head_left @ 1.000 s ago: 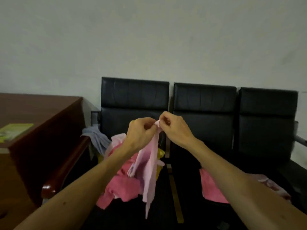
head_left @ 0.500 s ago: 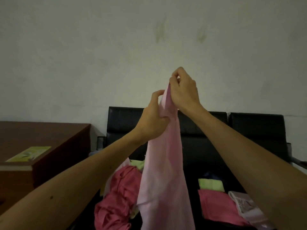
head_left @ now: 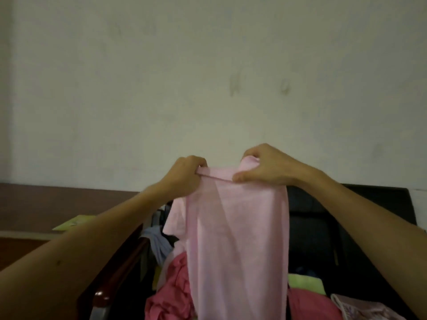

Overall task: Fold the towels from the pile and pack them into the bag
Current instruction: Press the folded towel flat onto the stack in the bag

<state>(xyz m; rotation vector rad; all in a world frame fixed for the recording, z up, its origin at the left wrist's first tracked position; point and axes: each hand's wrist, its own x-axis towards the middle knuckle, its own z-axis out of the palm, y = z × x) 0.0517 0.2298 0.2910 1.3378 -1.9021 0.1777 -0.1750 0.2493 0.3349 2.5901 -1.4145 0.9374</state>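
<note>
Both hands are holding a pale pink towel (head_left: pixel 238 239) up by its top edge, against the wall. Left hand (head_left: pixel 184 175) is pinching one corner, fingers curled tight; right hand (head_left: pixel 265 168) is gripping the other (bunched cloth). Towel is hanging over the pile (head_left: pixel 171 294) of darker pink cloth on the black seats (head_left: pixel 323 227).

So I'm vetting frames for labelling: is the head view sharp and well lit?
Head view: dim, flat light, no glare; the towel and both hands, left and right, read clearly; the pile is soft and shadowed; the desk edge bows from the wide lens.
</note>
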